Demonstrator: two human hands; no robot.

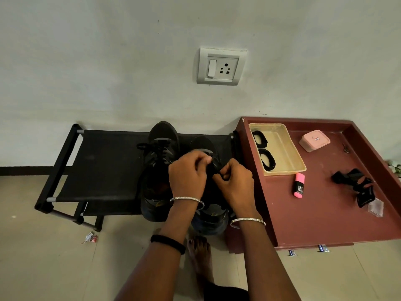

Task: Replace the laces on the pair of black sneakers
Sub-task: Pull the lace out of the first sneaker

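Nearest, the left hand (pixel 186 177) and right hand (pixel 235 185) meet over the right-hand sneaker (pixel 204 144), the fingers (pixel 201 158) of both curled narrow and pinching its black lace (pixel 211 168) between them. That sneaker and the laced sneaker (pixel 161 140) just beside it stand toes to the wall at the right end of the black rack (pixel 104 166). Farther right, at the far left corner of the maroon desk (pixel 314 218), a beige tray (pixel 284 171) holds two coiled black laces (pixel 268 159).
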